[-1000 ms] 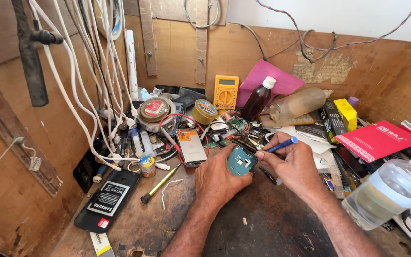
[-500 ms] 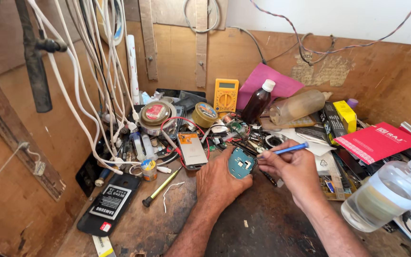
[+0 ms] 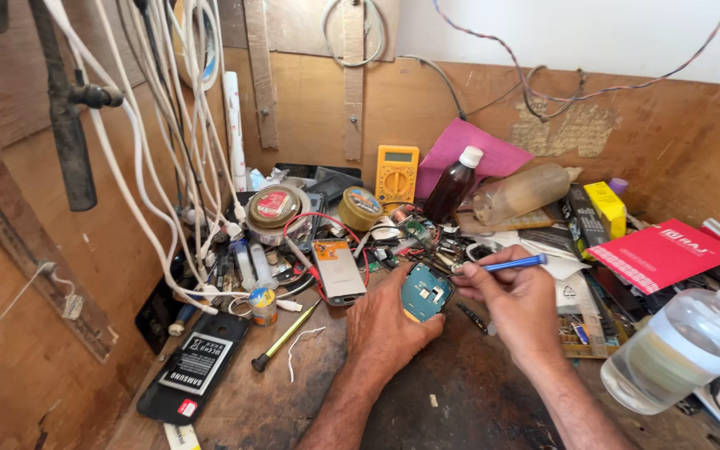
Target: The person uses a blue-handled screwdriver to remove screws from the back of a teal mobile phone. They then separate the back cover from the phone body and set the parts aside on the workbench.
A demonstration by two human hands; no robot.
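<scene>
Bench point(image 3: 460, 400): dark bare patch at near edge, clutter packed to back wall and both sides
Clear bottle point(image 3: 677, 346): near right edge
Red packet point(image 3: 660, 250): right, toward back
Battery point(image 3: 197, 362): near left edge
Left hand point(image 3: 385, 321): fingers curled, pinching teal board point(image 3: 425, 292) mid-bench
Right hand point(image 3: 518, 296): closed around blue tool point(image 3: 514, 263), just beside board
Yellow meter point(image 3: 397, 173): against back wall
</scene>
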